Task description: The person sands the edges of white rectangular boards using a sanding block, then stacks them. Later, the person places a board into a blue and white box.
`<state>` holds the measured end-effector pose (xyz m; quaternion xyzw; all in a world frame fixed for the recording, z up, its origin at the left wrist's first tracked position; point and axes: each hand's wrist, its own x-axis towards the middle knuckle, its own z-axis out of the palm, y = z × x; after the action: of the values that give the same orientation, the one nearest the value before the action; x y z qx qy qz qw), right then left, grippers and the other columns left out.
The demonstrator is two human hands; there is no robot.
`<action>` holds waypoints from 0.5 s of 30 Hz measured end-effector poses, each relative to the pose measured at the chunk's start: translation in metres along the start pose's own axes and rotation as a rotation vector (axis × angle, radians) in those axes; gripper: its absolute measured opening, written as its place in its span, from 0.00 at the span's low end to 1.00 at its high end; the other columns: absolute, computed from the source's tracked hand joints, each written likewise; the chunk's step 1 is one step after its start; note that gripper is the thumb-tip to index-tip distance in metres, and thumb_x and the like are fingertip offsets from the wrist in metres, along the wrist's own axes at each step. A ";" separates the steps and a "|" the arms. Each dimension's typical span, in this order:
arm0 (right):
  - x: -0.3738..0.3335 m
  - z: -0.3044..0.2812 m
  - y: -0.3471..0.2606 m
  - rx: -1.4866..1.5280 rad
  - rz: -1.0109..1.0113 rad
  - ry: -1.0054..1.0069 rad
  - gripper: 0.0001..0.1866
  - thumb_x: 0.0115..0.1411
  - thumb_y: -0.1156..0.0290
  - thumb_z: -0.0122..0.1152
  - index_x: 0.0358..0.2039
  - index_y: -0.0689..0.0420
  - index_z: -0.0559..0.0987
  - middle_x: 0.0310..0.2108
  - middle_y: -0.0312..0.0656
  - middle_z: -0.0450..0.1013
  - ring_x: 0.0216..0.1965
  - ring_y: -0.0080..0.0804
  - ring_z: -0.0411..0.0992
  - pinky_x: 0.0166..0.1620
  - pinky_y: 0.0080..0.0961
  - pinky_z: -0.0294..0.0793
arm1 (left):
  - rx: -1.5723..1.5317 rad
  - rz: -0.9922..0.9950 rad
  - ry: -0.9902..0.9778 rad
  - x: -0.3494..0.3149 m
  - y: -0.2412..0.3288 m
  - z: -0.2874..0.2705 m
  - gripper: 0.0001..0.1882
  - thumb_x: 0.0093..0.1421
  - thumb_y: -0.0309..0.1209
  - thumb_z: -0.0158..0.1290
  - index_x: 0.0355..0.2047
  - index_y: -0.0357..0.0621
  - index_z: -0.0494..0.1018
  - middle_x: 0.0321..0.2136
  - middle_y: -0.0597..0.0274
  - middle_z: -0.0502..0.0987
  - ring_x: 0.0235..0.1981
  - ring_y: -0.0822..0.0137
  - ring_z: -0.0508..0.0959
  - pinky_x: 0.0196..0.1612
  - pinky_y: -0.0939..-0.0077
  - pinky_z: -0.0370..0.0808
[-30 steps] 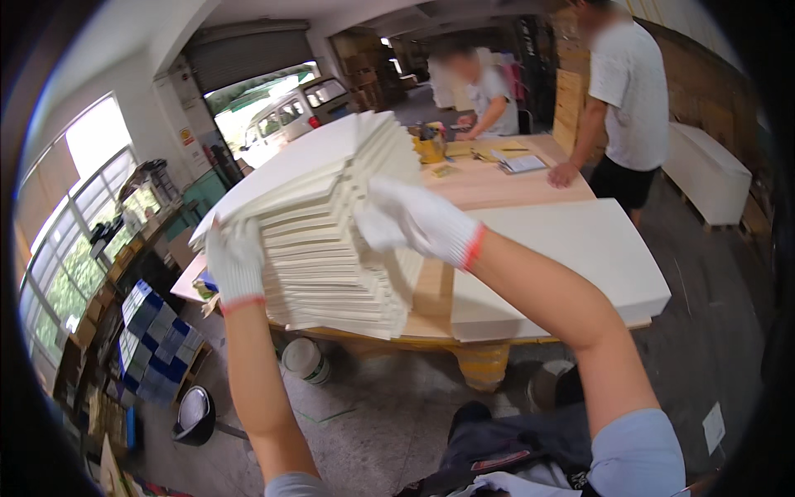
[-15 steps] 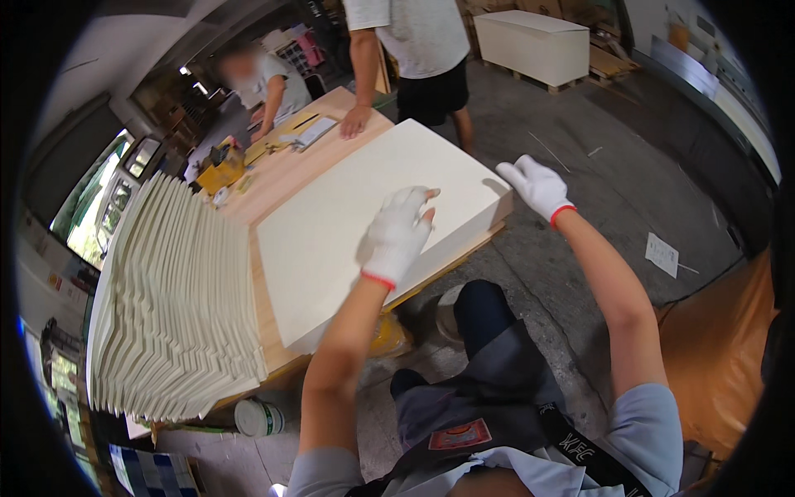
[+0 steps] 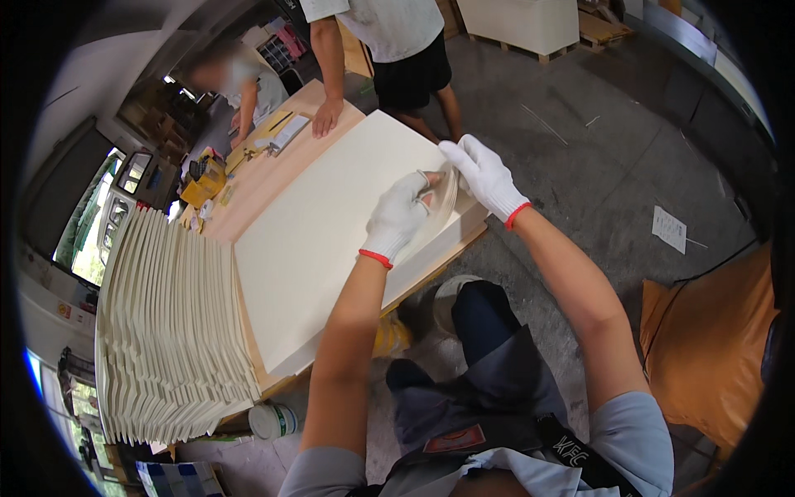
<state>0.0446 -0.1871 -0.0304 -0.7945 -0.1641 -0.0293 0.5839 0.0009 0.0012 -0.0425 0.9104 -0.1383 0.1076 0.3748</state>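
Observation:
A thick stack of large cream paper sheets (image 3: 323, 199) lies on the wooden table in front of me. My right hand (image 3: 487, 178), in a white glove with a red cuff, grips the near right corner of the top sheets. That corner curls upward, and several layers show at the bent edge (image 3: 448, 197). On top of the stack rests my left hand (image 3: 396, 217), gloved the same way with some fingertips bare. Its thumb and fingers are apart, close against the curled sheets.
A fanned pile of cream sheets (image 3: 170, 331) stands at the left. Across the wooden table (image 3: 248, 186) are a yellow box (image 3: 203, 184) and a clipboard (image 3: 290, 132). One person's hand (image 3: 328, 117) leans there; another person bends farther back. An orange cover (image 3: 708, 348) hangs at right.
My right hand has moved left onto the stack's corner and bent the top sheets up. My left hand stays on the stack in much the same pose. The view has shifted slightly.

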 end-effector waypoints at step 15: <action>-0.003 0.014 0.023 0.029 -0.078 0.184 0.25 0.66 0.44 0.40 0.36 0.55 0.71 0.32 0.53 0.72 0.38 0.55 0.72 0.42 0.41 0.68 | -0.158 -0.059 -0.089 -0.003 0.002 -0.003 0.26 0.58 0.30 0.59 0.56 0.36 0.68 0.50 0.54 0.75 0.48 0.69 0.75 0.49 0.78 0.72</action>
<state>0.0464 -0.1809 -0.0564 -0.7731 -0.1411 -0.1225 0.6062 -0.0031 0.0025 -0.0396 0.8856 -0.1359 0.0449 0.4418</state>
